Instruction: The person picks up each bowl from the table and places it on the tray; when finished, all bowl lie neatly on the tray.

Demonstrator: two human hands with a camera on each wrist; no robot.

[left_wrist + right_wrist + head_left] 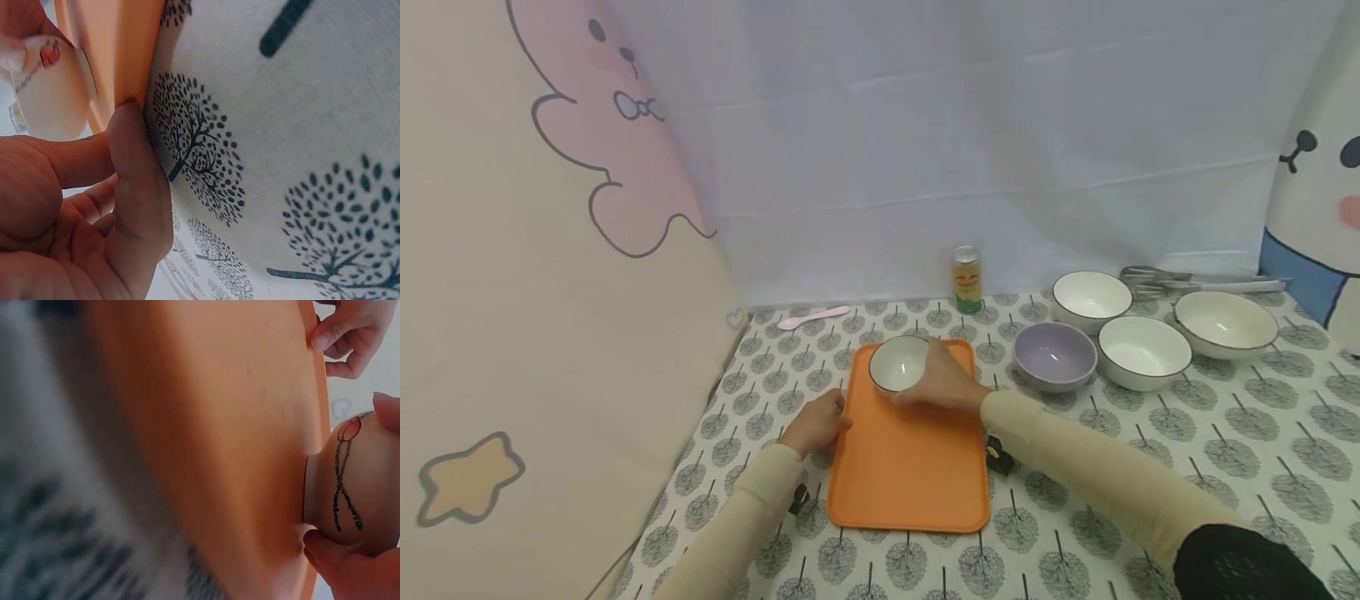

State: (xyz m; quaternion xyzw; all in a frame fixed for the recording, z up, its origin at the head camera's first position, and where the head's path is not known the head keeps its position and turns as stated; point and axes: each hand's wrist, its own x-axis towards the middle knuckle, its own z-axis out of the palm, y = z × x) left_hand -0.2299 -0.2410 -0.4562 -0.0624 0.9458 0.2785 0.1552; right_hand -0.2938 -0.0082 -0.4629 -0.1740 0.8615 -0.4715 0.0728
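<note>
1. White bowl at the far end of the orange tray.
2. Probably stiff, slick, breakable; hold 2 opposite walls.
3. Right hand half-curled, gripping it; left hand pinching tray's left edge.

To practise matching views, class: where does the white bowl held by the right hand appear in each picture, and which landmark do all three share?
Head: the white bowl is just below the picture's centre, at the far end of the orange tray.
Left wrist: upper left, seen side-on.
Right wrist: right edge, below mid-height, partly cut off.
Shared landmark: the orange tray.
</note>
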